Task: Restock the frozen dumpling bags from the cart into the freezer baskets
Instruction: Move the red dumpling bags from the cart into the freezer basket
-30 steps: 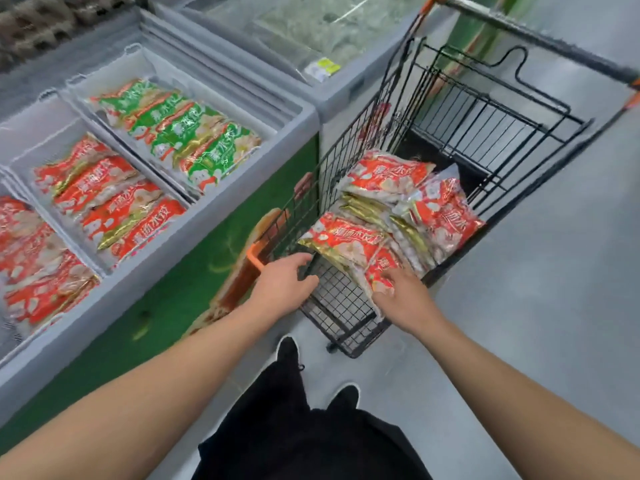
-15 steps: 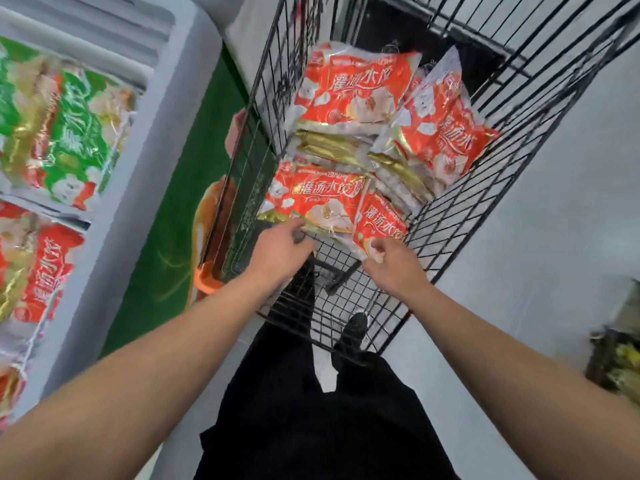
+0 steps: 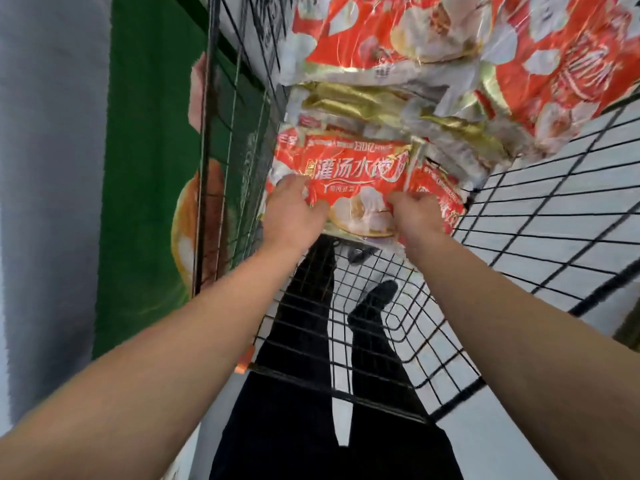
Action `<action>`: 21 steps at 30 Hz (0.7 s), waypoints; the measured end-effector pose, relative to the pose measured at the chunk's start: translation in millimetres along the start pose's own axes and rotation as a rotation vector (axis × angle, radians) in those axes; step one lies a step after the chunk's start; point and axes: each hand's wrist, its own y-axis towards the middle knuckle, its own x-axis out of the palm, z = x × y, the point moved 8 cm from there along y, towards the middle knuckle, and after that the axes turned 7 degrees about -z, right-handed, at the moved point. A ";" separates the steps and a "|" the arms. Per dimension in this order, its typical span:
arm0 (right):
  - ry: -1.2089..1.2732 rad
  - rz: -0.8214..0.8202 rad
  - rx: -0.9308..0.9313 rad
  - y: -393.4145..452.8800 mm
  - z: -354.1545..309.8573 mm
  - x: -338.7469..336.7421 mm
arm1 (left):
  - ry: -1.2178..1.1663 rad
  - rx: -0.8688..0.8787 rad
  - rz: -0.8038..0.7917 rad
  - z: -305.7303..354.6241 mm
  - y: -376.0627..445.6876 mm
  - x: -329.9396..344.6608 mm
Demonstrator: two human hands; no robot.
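A: What were the fingers doing?

B: Both sets were down on the nearest dumpling bag (image 3: 360,188). The left hand (image 3: 294,211) lay on its left end with the fingers reaching forward over the wrapper, and the right hand (image 3: 417,216) was on its right end with the fingers bent onto the foil. Whether they had pinched the wrapper or only pressed on it, I could not tell; the knuckles covered the tips

A: Why one hand at each end?

B: My guess is that a slack bag of loose frozen pieces sags in the middle, so taking both ends keeps it flat for lifting

A: And where was that bag?

B: In the cart (image 3: 540,216), at the near edge of the pile, partly on the wire floor. The other red bags (image 3: 415,39) lay farther off, overlapping, with gold edges (image 3: 349,98) showing between them

A: Was the freezer in sight?

B: Only its green front panel (image 3: 152,150) on the left, beyond the cart's wire side. The baskets were out of view, so I couldn't judge what room they had

A: What else was unclear?

B: The far bags were cut off by the top edge, so no count was possible. The small bag (image 3: 440,192) to the right of the held one was half hidden by the right hand
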 end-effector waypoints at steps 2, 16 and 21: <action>0.127 0.021 0.015 14.2 -0.3 10.0 | 0.023 0.002 0.025 -4.4 9.5 0.2; 0.090 0.186 0.132 15.8 60.1 -77.2 | -0.560 -0.335 -0.230 -25.4 50.2 38.5; 0.144 0.231 0.060 -3.4 40.7 -76.6 | -0.567 -0.275 -0.185 -26.0 23.0 33.1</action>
